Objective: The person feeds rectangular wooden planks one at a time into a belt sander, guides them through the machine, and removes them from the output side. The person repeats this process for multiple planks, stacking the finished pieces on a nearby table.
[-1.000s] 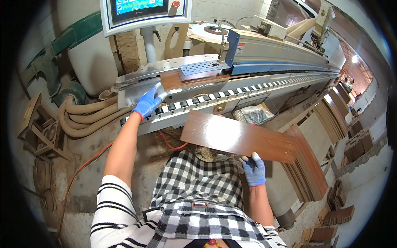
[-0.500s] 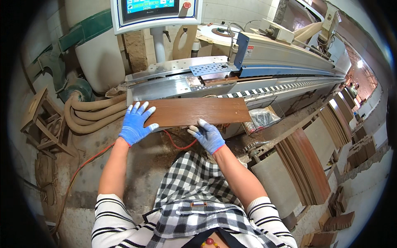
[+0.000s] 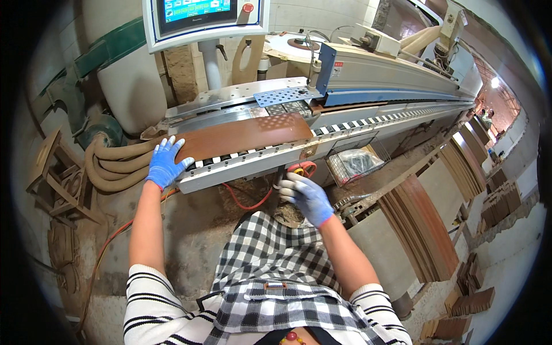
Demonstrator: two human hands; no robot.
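Note:
A long brown wooden board [image 3: 247, 135] lies on the machine's roller track [image 3: 233, 159], its right end near the perforated blue plate. My left hand [image 3: 165, 163], in a blue and white glove, rests on the board's left end with fingers spread. In the same kind of glove, my right hand [image 3: 307, 198] is below the track's front edge, fingers curled. Beside its fingertips are a dark upright piece [image 3: 280, 175] and a red and yellow hose loop [image 3: 303, 169]. What those fingers hold, if anything, is unclear.
A control screen [image 3: 198, 12] stands behind the track, with a perforated blue plate [image 3: 282, 98] to its right. Thick ribbed hoses [image 3: 118, 167] lie at left. Board stacks [image 3: 417, 230] stand at right. A wire basket [image 3: 355, 165] holds plastic under the machine.
The board has gone from being held in front of the machine to lying on the track. My right hand has left it and moved right and down. My left hand stays at its left end.

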